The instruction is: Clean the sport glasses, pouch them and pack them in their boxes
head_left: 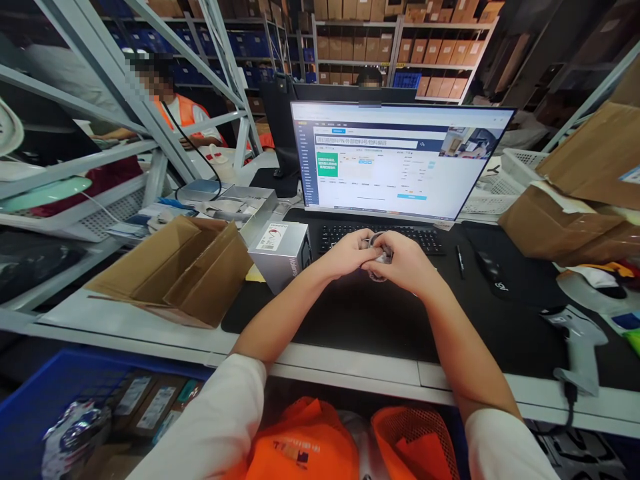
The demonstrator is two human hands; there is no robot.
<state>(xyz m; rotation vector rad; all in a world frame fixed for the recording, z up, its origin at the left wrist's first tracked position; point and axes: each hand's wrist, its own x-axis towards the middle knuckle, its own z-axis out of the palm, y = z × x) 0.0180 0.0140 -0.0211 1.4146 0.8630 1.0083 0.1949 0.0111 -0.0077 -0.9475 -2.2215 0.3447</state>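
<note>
Both hands meet over the black desk mat, just in front of the keyboard (420, 240). Between them is a small round greyish item (377, 275), partly covered by the fingers; its details are too small to tell. My left hand (353, 253) has its fingers closed on the item's left side. From the right, my right hand (400, 260) grips the same item with thumb and bent fingers. A silver-grey box (283, 247) with a white label stands left of the hands. Behind them a monitor (390, 167) shows a software page.
An open cardboard box (175, 267) sits at the left. On the right lie a pen (460, 262), a black mouse (491, 270) and a scanner (580, 343). Larger cartons (555, 223) stand behind. Another person (185, 117) sits beyond the metal frame.
</note>
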